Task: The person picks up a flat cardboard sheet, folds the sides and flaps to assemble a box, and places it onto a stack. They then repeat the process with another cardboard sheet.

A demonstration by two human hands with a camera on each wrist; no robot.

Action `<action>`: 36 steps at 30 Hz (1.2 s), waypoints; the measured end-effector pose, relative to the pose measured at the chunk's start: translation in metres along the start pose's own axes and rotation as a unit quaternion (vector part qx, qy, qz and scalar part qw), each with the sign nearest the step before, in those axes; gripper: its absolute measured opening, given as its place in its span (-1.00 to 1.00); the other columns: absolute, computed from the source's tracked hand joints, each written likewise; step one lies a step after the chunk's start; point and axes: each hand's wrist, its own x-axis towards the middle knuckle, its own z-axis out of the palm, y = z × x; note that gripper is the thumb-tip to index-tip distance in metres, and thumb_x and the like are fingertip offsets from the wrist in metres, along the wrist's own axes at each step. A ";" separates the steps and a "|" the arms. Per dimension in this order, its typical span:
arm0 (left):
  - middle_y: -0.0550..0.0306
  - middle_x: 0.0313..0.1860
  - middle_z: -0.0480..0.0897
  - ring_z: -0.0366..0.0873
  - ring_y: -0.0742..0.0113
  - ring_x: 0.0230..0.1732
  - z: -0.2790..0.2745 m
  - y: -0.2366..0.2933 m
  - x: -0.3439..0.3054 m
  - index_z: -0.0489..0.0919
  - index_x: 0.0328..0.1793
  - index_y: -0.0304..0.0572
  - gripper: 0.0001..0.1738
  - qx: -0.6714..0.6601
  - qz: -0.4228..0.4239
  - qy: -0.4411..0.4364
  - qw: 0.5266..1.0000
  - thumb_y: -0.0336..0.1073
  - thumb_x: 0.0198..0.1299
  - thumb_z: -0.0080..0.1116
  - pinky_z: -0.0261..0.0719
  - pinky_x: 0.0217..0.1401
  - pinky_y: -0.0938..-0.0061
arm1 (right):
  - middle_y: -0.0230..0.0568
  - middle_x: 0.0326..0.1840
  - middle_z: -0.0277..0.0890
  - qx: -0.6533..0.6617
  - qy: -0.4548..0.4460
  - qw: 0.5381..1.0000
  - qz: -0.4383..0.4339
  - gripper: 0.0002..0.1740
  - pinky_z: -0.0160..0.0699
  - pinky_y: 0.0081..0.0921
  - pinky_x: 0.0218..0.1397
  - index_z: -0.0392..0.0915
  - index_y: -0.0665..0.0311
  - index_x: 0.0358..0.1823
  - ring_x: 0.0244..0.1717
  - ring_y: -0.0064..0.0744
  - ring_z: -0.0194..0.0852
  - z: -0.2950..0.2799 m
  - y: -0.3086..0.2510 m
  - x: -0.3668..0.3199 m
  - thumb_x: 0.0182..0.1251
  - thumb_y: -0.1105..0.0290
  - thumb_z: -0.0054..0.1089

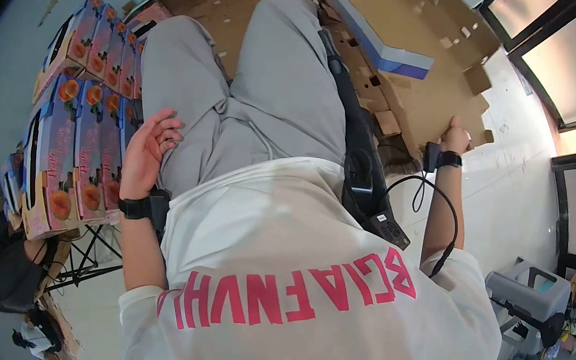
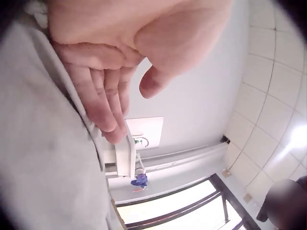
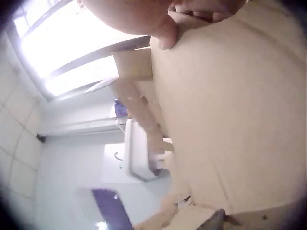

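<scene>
My right hand point(image 1: 456, 137) grips the near edge of a large brown cardboard sheet point(image 1: 430, 101). In the right wrist view the thumb lies on the flat face of the cardboard point(image 3: 230, 110), and the other fingers curl behind its edge. My left hand point(image 1: 149, 153) hangs loosely beside the grey trouser leg point(image 1: 187, 83), palm showing, with nothing in it. The left wrist view shows that hand point(image 2: 108, 62) with its fingers loosely bent against the grey cloth and the thumb apart.
Pink and blue printed boxes point(image 1: 73, 148) are stacked at the left on a black-legged stand point(image 1: 85, 265). A blue-and-white strip point(image 1: 389, 53) lies along the cardboard. More cardboard point(image 1: 207, 0) spreads around the feet. Grey plastic stools point(image 1: 532, 287) stand at the right. A black cable point(image 1: 454, 212) runs from the right wrist.
</scene>
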 end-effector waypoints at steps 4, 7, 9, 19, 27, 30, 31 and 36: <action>0.02 0.04 0.68 0.64 0.35 -0.05 0.010 0.002 -0.001 0.45 0.39 -0.40 -0.53 0.042 0.003 0.036 0.998 -0.16 0.62 -0.15 0.57 0.07 0.53 | 0.13 0.00 0.71 -0.197 0.077 0.969 -0.129 -0.57 0.69 -0.23 0.09 0.59 0.56 0.08 0.04 -0.06 0.73 -0.004 0.062 -0.007 0.42 0.28 0.31; 0.03 0.00 0.67 0.65 0.36 -0.07 0.010 0.000 -0.003 0.46 0.38 -0.40 -0.54 0.042 0.009 0.051 0.998 -0.17 0.62 -0.14 0.59 0.07 0.52 | 0.14 0.00 0.72 -0.178 0.125 0.971 -0.096 -0.58 0.67 -0.27 0.07 0.61 0.56 0.00 0.00 -0.11 0.73 -0.008 0.109 0.010 0.37 0.28 0.36; 0.03 -0.02 0.67 0.65 0.36 -0.07 0.014 -0.001 -0.007 0.46 0.37 -0.40 -0.55 0.053 0.011 0.063 0.997 -0.18 0.62 -0.13 0.59 0.07 0.51 | 0.11 -0.08 0.72 -0.095 0.135 0.982 -0.087 -0.61 0.67 -0.29 0.03 0.60 0.55 -0.11 -0.07 -0.15 0.73 -0.001 0.095 -0.017 0.38 0.25 0.35; 0.06 -0.05 0.67 0.65 0.35 -0.08 0.005 -0.008 0.000 0.46 0.37 -0.38 -0.56 0.042 0.010 0.073 0.996 -0.18 0.61 -0.11 0.58 0.05 0.52 | -0.07 -0.21 0.72 -0.060 0.053 0.991 -0.104 -0.61 0.65 -0.22 -0.05 0.56 0.49 -0.11 -0.16 -0.11 0.70 -0.006 0.087 0.020 0.32 0.27 0.43; 0.07 -0.07 0.67 0.64 0.36 -0.08 0.004 -0.010 -0.002 0.46 0.38 -0.36 -0.56 0.035 0.012 0.073 0.997 -0.16 0.61 -0.12 0.57 0.05 0.51 | -0.06 0.06 0.76 -0.535 -0.113 0.833 -0.085 -0.35 0.64 -0.28 0.15 0.65 0.37 0.17 0.05 -0.14 0.72 -0.025 0.056 -0.030 0.17 0.07 0.56; 0.07 -0.06 0.67 0.64 0.37 -0.09 0.013 -0.007 -0.005 0.45 0.39 -0.36 -0.55 0.060 0.028 0.084 0.994 -0.15 0.62 -0.13 0.58 0.05 0.52 | -0.02 0.08 0.75 -0.539 -0.215 0.811 -0.079 -0.28 0.65 -0.25 0.15 0.63 0.37 0.19 0.09 -0.10 0.72 -0.028 0.024 -0.051 0.10 0.05 0.61; 0.07 -0.06 0.66 0.64 0.37 -0.09 0.013 -0.007 -0.005 0.45 0.39 -0.37 -0.55 0.055 0.030 0.090 0.994 -0.15 0.62 -0.13 0.58 0.05 0.53 | -0.04 0.07 0.75 -0.511 -0.275 0.812 -0.057 -0.27 0.66 -0.25 0.14 0.63 0.37 0.20 0.10 -0.12 0.73 -0.030 0.017 -0.053 0.09 0.06 0.63; 0.08 -0.05 0.65 0.62 0.40 -0.08 0.003 -0.015 -0.002 0.43 0.41 -0.38 -0.53 0.048 0.036 0.086 0.994 -0.14 0.63 -0.13 0.57 0.07 0.55 | 0.07 -0.03 0.74 -0.415 -0.260 0.870 -0.057 -0.28 0.68 -0.27 0.07 0.60 0.49 0.16 -0.02 -0.27 0.73 -0.045 0.007 -0.063 0.09 0.14 0.67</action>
